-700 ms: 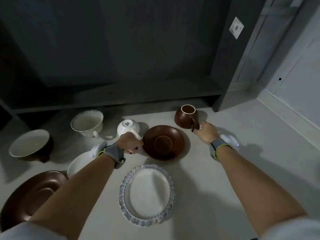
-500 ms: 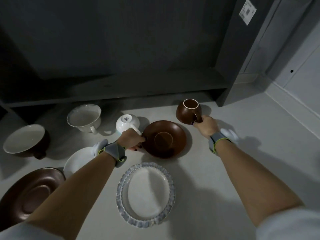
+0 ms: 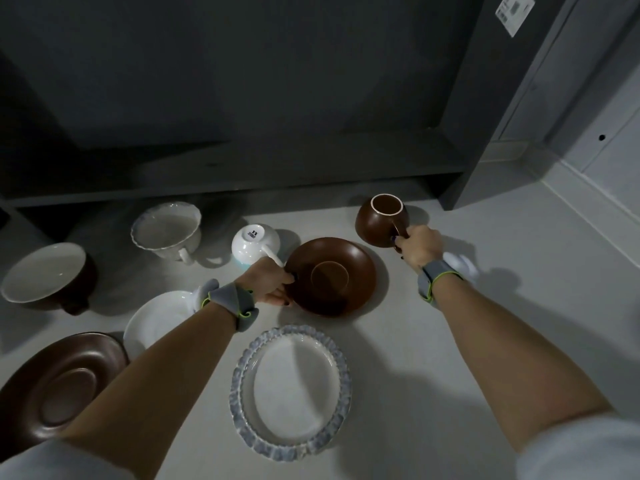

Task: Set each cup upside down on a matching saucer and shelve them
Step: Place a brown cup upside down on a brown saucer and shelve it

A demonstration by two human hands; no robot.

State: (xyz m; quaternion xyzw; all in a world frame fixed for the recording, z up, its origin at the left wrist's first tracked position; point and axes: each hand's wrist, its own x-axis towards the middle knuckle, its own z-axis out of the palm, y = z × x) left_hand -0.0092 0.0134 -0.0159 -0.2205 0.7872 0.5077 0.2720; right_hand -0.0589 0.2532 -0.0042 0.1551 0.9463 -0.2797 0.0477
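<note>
A small brown cup (image 3: 377,220) stands upside down on the pale floor, and my right hand (image 3: 419,245) pinches its handle. Just left of it lies a brown saucer (image 3: 346,261); my left hand (image 3: 268,284) grips its left rim. A small white cup (image 3: 252,242) sits upside down behind my left hand. A white scalloped cup (image 3: 166,228) stands upright further left. A blue-rimmed scalloped saucer (image 3: 291,393) lies in front, between my arms. A plain white saucer (image 3: 152,320) is partly hidden by my left forearm.
A large brown cup with a white inside (image 3: 45,277) stands at the far left, and a large brown saucer (image 3: 55,389) lies at the lower left. The dark low shelf (image 3: 242,161) runs across the back. A grey upright panel (image 3: 485,133) stands right of it.
My left hand has slid right from the white cup's handle onto the brown saucer's rim. My right hand stays on the brown cup's handle. The camera has moved closer.
</note>
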